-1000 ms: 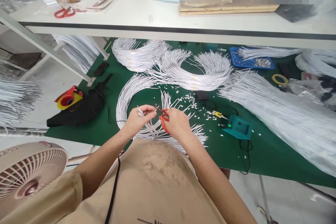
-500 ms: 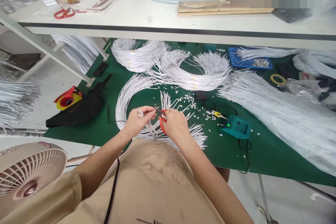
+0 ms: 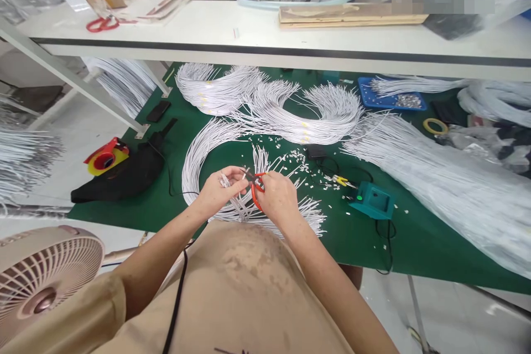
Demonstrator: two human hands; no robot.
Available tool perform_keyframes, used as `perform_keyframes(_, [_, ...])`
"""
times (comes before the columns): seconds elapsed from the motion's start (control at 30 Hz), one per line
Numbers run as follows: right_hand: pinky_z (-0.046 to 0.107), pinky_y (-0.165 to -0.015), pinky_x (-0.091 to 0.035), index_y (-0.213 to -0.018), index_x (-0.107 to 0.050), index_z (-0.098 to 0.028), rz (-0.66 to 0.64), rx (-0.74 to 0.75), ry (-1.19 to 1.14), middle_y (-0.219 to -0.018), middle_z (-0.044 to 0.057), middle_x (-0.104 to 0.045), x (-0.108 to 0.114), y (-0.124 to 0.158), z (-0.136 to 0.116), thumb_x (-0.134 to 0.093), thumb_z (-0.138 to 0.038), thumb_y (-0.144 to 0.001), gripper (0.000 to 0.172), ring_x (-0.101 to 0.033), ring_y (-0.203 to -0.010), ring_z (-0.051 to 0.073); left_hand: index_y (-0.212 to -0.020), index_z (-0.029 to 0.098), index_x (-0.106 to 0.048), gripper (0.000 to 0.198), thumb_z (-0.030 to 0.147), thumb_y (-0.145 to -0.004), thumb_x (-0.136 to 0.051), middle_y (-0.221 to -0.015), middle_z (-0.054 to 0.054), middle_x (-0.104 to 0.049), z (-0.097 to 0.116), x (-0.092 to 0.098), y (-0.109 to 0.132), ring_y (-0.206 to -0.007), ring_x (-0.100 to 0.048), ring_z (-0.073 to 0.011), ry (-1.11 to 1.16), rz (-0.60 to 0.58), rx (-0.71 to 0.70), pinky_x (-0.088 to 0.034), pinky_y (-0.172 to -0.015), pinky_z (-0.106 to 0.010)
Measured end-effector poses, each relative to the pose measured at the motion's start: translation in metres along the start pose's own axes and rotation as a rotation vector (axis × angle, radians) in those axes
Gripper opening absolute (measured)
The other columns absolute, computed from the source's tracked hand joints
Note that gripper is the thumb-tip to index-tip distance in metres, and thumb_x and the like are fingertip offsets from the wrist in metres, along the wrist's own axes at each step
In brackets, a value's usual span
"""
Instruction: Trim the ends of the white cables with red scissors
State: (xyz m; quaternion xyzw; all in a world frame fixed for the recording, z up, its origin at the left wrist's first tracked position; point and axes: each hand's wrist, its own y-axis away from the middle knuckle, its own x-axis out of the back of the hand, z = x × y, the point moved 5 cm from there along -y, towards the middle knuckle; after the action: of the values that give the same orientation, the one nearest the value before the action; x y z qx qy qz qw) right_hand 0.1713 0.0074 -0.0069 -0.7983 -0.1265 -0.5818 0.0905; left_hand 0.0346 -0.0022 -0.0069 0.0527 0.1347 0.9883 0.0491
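Note:
My left hand [image 3: 222, 191] is closed on a few white wires, their ends pinched between thumb and forefinger. Red-handled pliers or cutters [image 3: 256, 199] are in my right hand [image 3: 279, 194], with the dark jaws at the wire end by my left fingertips. Whether the jaws are closed I cannot make out. Beneath both hands lies a curved bundle of white wires [image 3: 197, 157] on the green table top. Small white offcuts or connectors [image 3: 296, 159] are scattered just beyond my right hand.
Further white wire bundles [image 3: 315, 127] lie behind. A teal device [image 3: 375, 201] with a black cord and yellow-handled pliers [image 3: 341, 181] sit to the right. On the left are a black bag [image 3: 124, 177] and a tape dispenser [image 3: 105, 157]. A white shelf [image 3: 207, 27] spans above; a fan [image 3: 50, 276] stands lower left.
The pliers have shifted slightly, with their jaws now at the wire end in my left fingers. Both hands keep their grip; the view has moved a little.

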Motion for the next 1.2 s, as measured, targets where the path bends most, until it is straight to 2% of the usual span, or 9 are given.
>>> perform_keyframes(0.17, [0.027,-0.064,-0.034,-0.075,-0.061,-0.018,0.036,0.038,-0.036,-0.078,0.006,-0.061,0.000,-0.001,-0.001,-0.044,-0.036,-0.083,0.026,-0.054,-0.074,0.017,-0.078,0.014,-0.059,0.022,0.034,-0.071,-0.062,-0.056,0.000,-0.061,0.001,0.003,0.001,-0.051,-0.053,-0.0107,-0.046,0.036,0.003,-0.039,-0.050,-0.022])
perform_keyframes(0.33, [0.025,-0.058,-0.032,-0.069,-0.060,-0.019,0.039,0.024,-0.179,-0.076,0.004,-0.061,0.001,-0.003,0.003,-0.049,-0.030,-0.078,0.018,-0.053,-0.072,0.016,-0.077,0.013,-0.060,0.023,0.036,-0.073,-0.059,-0.060,-0.002,-0.062,0.004,0.004,0.001,-0.053,-0.054,-0.0107,-0.048,0.033,0.014,-0.038,-0.050,-0.021])
perform_keyframes(0.47, [0.024,-0.054,-0.033,-0.069,-0.062,-0.018,-0.024,-0.126,-0.547,-0.070,0.002,-0.061,-0.002,-0.008,0.009,-0.055,-0.033,-0.072,0.017,-0.051,-0.062,0.013,-0.082,0.013,-0.061,0.026,0.037,-0.074,-0.059,-0.065,-0.004,-0.064,0.002,0.005,0.000,-0.057,-0.056,-0.0116,-0.044,0.043,0.009,-0.039,-0.052,-0.021])
perform_keyframes(0.57, [0.024,-0.059,-0.039,-0.079,-0.066,-0.018,0.033,-0.162,-0.958,-0.073,0.001,-0.063,-0.003,-0.012,0.005,-0.056,-0.036,-0.071,0.022,-0.053,-0.064,0.013,-0.084,0.013,-0.061,0.028,0.039,-0.074,-0.059,-0.065,-0.004,-0.064,-0.001,0.004,-0.001,-0.059,-0.057,-0.0125,-0.051,0.036,-0.018,-0.040,-0.053,-0.022])
perform_keyframes(0.67, [0.025,-0.061,-0.041,-0.080,-0.068,-0.017,0.085,-0.225,-1.193,-0.071,0.001,-0.064,-0.003,-0.016,0.001,-0.058,-0.032,-0.068,0.022,-0.054,-0.064,0.013,-0.085,0.013,-0.062,0.028,0.039,-0.074,-0.059,-0.062,-0.003,-0.063,-0.004,0.003,-0.001,-0.057,-0.056,-0.0124,-0.062,0.022,-0.020,-0.041,-0.053,-0.023])
perform_keyframes(0.83, [0.024,-0.056,-0.039,-0.072,-0.069,-0.015,0.009,-0.296,-1.370,-0.061,0.001,-0.061,-0.003,-0.018,-0.003,-0.060,-0.026,-0.063,0.016,-0.050,-0.057,0.011,-0.081,0.014,-0.061,0.025,0.038,-0.076,-0.056,-0.066,-0.003,-0.063,-0.001,0.001,0.000,-0.057,-0.057,-0.0120,-0.059,0.000,-0.023,-0.040,-0.052,-0.023])
perform_keyframes(0.97, [0.022,-0.048,-0.034,-0.072,-0.068,-0.014,-0.088,-0.338,-1.494,-0.055,-0.002,-0.056,-0.009,-0.018,-0.007,-0.063,-0.027,-0.061,0.017,-0.041,-0.048,0.008,-0.076,0.014,-0.061,0.026,0.039,-0.078,-0.054,-0.066,-0.003,-0.062,0.004,-0.001,0.001,-0.056,-0.056,-0.0114,-0.035,-0.117,-0.018,-0.039,-0.052,-0.023])
perform_keyframes(1.1, [0.022,-0.047,-0.032,-0.072,-0.068,-0.014,-0.004,-0.378,-1.484,-0.049,-0.004,-0.047,-0.011,-0.017,-0.004,-0.062,-0.035,-0.065,0.023,-0.038,-0.047,0.007,-0.081,0.013,-0.061,0.027,0.039,-0.072,-0.061,-0.072,-0.005,-0.064,0.001,0.004,0.000,-0.067,-0.062,-0.0157,-0.010,-0.093,0.029,-0.041,-0.055,-0.023])
perform_keyframes(1.2, [0.022,-0.052,-0.037,-0.073,-0.067,-0.015,0.085,-0.348,-1.401,-0.055,-0.002,-0.053,-0.006,-0.015,-0.003,-0.060,-0.039,-0.068,0.026,-0.045,-0.053,0.009,-0.085,0.013,-0.061,0.031,0.038,-0.066,-0.067,-0.074,-0.005,-0.065,-0.002,0.007,-0.002,-0.070,-0.064,-0.0182,0.027,-0.008,0.046,-0.042,-0.056,-0.024])
